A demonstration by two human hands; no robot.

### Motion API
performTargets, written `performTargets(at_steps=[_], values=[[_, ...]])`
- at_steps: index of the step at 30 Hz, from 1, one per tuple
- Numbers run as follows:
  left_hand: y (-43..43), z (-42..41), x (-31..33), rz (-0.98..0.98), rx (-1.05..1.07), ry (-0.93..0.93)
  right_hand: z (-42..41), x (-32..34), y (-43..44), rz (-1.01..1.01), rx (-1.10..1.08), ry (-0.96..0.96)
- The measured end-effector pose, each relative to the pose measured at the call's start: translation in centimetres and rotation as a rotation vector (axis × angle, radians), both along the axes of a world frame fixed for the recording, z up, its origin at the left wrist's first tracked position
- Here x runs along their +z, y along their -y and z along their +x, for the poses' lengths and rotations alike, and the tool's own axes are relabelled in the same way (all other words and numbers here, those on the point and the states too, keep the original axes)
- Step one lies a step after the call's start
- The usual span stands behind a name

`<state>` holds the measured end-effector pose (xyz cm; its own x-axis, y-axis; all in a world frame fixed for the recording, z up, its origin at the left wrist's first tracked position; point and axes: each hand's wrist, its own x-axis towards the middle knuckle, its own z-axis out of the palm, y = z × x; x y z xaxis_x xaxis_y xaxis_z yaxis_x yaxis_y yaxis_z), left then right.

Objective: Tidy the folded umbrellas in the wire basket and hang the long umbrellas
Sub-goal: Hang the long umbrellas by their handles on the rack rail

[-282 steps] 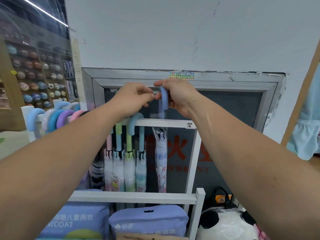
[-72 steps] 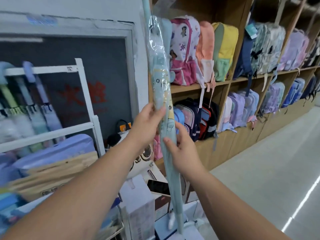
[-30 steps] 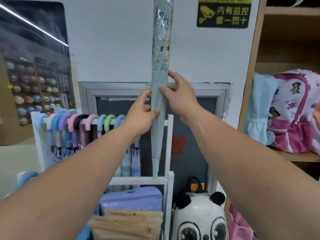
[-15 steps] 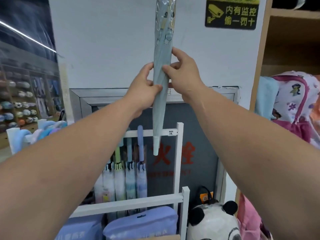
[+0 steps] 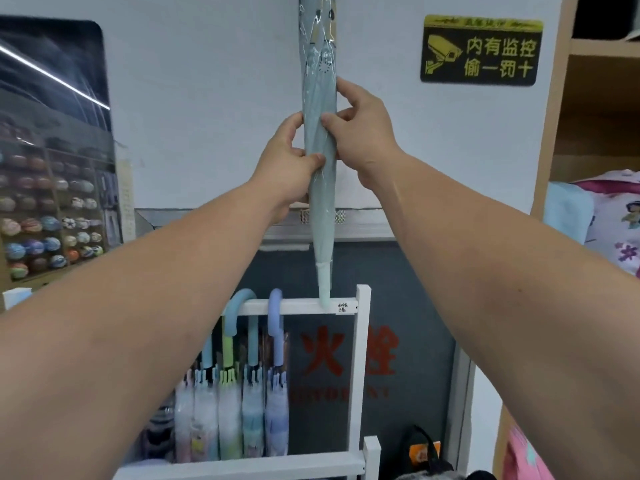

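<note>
A long pale-blue umbrella (image 5: 318, 81) in a clear plastic sleeve hangs upright in front of the white wall, tip down. Its handle is out of view above. My left hand (image 5: 287, 157) grips its shaft from the left and my right hand (image 5: 363, 129) grips it from the right, slightly higher. The tip is level with the top bar of the white rack (image 5: 304, 307). Several long umbrellas (image 5: 249, 393) with curved pastel handles hang from that bar below my left arm. The wire basket is not in view.
A dark fire-hydrant cabinet with red characters (image 5: 349, 355) stands behind the rack. A yellow-on-black camera sign (image 5: 481, 50) is on the wall. Wooden shelves with a backpack (image 5: 616, 216) are on the right, a ball display (image 5: 41, 223) on the left.
Both hands have stayed on the umbrella as I carried it from the backpack shelves to the rack. Over the last second it rose until its tip stands at the top bar.
</note>
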<state>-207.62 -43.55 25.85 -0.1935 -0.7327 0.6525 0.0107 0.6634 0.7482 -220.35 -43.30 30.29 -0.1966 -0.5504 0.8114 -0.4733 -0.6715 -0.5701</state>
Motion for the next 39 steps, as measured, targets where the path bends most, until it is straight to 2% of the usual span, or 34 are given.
performTargets(at_steps=[13,21,27,33,39], values=[[2.8,-0.4,-0.4,-0.04,0.059,-0.045,0.2,-0.4,2.1,-0.036,0.044,0.017],[4.3,0.3,-6.0,0.034,0.042,0.077,-0.9,-7.3,3.1,0.091,0.039,0.027],[4.3,0.2,-8.8,0.018,0.109,0.082,-0.9,-11.4,3.1,0.156,0.083,0.058],[4.5,0.8,-9.9,0.077,0.131,0.013,-1.3,-15.5,3.0,0.219,0.066,-0.041],[4.1,0.5,-10.4,0.027,0.106,0.023,-1.4,-17.8,2.0,0.302,0.053,-0.132]])
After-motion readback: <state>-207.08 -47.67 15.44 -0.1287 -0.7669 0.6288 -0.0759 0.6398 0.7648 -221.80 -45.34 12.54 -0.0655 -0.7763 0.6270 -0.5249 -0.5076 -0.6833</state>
